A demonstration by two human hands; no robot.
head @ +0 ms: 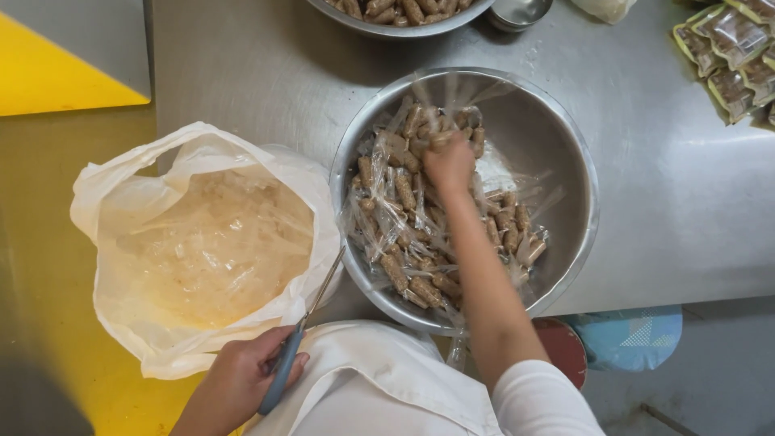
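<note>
Reaching right hand (449,164) into bowl (565,137) on tabletop (686,202), fingers closed on wrapped sausages (412,234); left hand (242,375) gripping scissors (303,327), blades shut, parked beside bag (202,242) of wrappers for quick cutting.

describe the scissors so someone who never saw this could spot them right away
Start at the big steel bowl of clear-wrapped brown sticks in the middle of the metal table. Just off its lower left rim, the left hand grips the scissors. They are the only slim tool here: blue-grey handle, thin metal blades angled up between the bowl and the white plastic bag.
</note>
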